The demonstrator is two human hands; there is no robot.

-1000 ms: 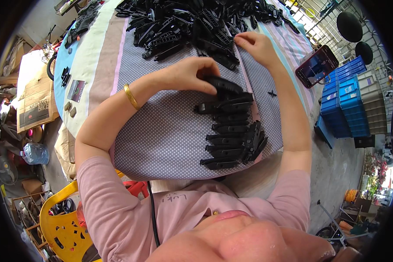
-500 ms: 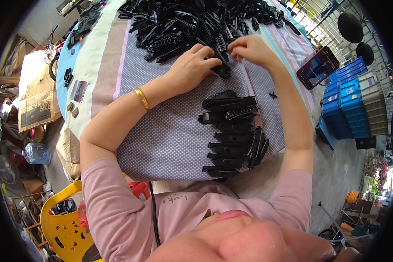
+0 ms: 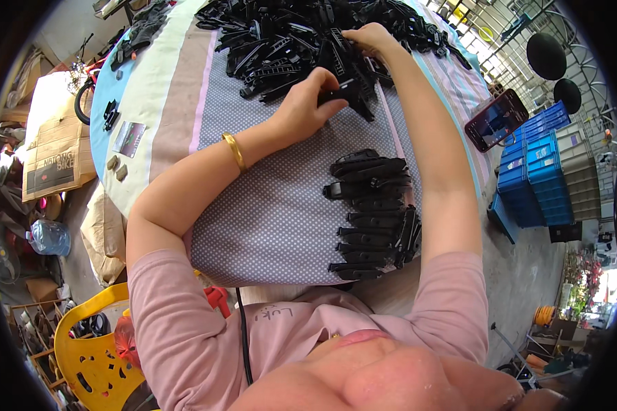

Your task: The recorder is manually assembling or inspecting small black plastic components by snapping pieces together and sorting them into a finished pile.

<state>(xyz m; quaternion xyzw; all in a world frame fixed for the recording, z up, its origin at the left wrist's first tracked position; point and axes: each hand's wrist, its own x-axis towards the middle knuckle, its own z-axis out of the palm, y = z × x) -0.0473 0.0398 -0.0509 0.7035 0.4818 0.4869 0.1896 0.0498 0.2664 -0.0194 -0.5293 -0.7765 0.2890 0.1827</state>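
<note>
My left hand (image 3: 301, 109) is closed, thumb and fingers around a black plastic piece (image 3: 347, 90) at the near edge of a large heap of similar pieces (image 3: 271, 51). Farther away, my right hand (image 3: 370, 38) reaches into the heap with its fingers drawn together. What its fingertips hold, if anything, I cannot make out. Some pieces in the heap are long and narrow with ladder-like slots. Nearer to me, several black pieces (image 3: 370, 220) lie stacked in a column, with a few set upright along its right side.
A dotted, striped cloth (image 3: 267, 212) covers the table. A phone (image 3: 497, 120) stands on a holder at the right edge, near blue crates (image 3: 538, 171). At left lie a small card (image 3: 129, 139), stones (image 3: 120, 171) and small black parts (image 3: 110, 115). A yellow chair (image 3: 96, 356) stands lower left.
My right hand has moved farther away, into the heap. My left hand stays at the heap's near edge, its grip turned slightly. The view has shifted a little.
</note>
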